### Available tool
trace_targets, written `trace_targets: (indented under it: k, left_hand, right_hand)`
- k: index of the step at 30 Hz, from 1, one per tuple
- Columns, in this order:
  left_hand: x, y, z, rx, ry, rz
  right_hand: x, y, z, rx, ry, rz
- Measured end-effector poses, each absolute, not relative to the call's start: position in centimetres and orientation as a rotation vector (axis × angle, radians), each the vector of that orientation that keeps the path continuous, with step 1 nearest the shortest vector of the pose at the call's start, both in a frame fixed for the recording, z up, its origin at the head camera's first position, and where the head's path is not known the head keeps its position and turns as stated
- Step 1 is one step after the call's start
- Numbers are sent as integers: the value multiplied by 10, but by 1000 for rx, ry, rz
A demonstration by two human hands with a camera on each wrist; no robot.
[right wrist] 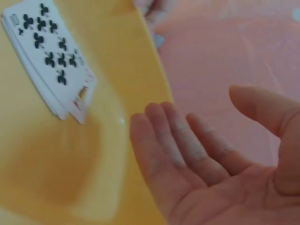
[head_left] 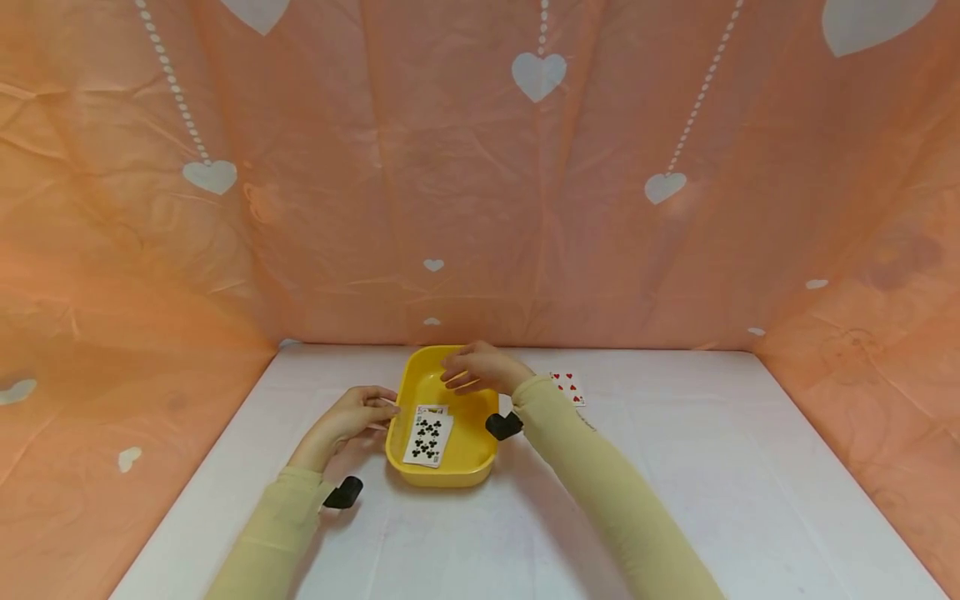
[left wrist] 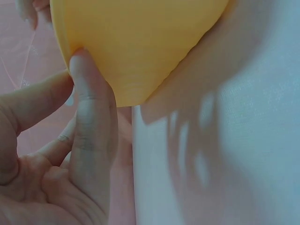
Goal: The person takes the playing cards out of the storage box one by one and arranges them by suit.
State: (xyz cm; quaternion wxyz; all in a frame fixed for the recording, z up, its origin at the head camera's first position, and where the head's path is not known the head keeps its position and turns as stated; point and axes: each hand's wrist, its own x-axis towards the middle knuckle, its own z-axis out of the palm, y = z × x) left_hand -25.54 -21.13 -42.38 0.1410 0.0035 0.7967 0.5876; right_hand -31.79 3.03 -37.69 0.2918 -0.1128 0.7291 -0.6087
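Two hands at work around a yellow tray, centre of the head view, on a white table. Left hand at the tray's left rim; in the left wrist view, fingers lying straight along the outer yellow wall, fingertip touching just under the rim, nothing clasped. Right hand hovering over the tray's far end, upper centre of the tray; in the right wrist view, palm up, fingers relaxed and slightly spread, holding nothing. Small stack of playing cards lying inside the tray, lower left part of its floor, top card a black clubs card face up; a red-marked card edge peeking out beneath, seen also in the upper left of the right wrist view. One further card with red hearts flat on the table, just right of the tray, partly behind the right sleeve. Black wrist-mounted cameras on both forearms. Orange curtain with white hearts filling the background and both sides.
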Motion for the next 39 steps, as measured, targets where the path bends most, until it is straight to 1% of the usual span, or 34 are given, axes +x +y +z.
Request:
trace_targets:
  k: [8, 19, 39]
  left_hand:
    - [-256, -213, -426, 39, 2286, 1711]
    - [-255, -214, -426, 89, 2306, 1718]
    - [-255, -213, -426, 86, 2303, 1724]
  right_hand:
    - [-312, 16, -391, -263, 2015, -1473]
    - [-308, 13, -401, -259, 2230, -1202]
    - [-305, 2, -408, -352, 2198, -1041]
